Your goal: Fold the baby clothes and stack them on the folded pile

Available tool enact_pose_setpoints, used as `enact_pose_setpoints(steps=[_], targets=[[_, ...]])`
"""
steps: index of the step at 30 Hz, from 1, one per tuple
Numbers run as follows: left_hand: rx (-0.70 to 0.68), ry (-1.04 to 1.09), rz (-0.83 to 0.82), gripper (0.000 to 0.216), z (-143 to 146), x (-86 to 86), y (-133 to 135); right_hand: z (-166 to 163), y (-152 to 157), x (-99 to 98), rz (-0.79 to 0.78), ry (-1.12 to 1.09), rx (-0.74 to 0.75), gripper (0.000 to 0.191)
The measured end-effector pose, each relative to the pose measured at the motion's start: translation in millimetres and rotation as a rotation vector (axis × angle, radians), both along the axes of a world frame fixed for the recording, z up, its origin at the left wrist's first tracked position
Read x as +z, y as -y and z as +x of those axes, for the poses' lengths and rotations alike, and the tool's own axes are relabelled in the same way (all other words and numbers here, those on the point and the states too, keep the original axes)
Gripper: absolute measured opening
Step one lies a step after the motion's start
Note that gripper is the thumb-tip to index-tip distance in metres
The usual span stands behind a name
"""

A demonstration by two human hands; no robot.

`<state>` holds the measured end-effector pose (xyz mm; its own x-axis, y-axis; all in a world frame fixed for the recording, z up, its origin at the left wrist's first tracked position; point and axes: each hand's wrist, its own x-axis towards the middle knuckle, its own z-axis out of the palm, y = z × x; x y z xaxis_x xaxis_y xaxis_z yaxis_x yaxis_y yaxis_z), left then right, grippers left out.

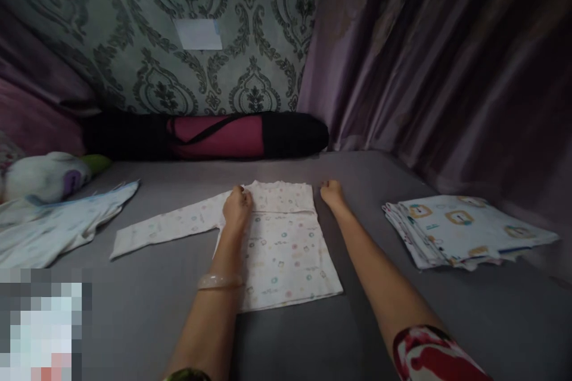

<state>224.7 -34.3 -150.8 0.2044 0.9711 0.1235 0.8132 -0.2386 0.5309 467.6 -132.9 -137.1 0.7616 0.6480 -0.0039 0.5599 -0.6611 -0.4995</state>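
A small white baby shirt (286, 256) with a tiny pastel print lies flat on the grey bed sheet. One long sleeve (167, 226) stretches out to the left, while the other appears folded across the chest as a band. At the left shoulder, my left hand (238, 205) is closed with its fingertips pinching the cloth; a pale bangle circles that wrist. Just past the shirt's right edge is my right hand (331, 193), fingers curled closed, a small gap from the cloth and no fabric visible in it.
Folded printed clothes (465, 229) are stacked at right. Another light garment (67, 226) lies at left, by a white plush toy (42, 175). A long black and maroon bag (218, 137) rests along the wall. Purple curtains (379, 53) hang at right. A pixelated patch covers the lower left corner.
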Motion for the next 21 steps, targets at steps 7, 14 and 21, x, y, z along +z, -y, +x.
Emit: enact_pose_setpoints(steps=[7,14,21], targets=[[-0.023,0.067,-0.011,0.027,-5,9.5,3,-67,-9,-13.0,-0.021,0.248,0.364,0.060],[-0.082,-0.114,0.079,0.030,-4,4.3,-1,-75,-11,-23.6,-0.094,0.249,0.345,0.072],[-0.024,-0.201,0.105,0.026,-5,0.7,3,-71,-13,-19.3,-0.111,0.176,0.356,0.072]])
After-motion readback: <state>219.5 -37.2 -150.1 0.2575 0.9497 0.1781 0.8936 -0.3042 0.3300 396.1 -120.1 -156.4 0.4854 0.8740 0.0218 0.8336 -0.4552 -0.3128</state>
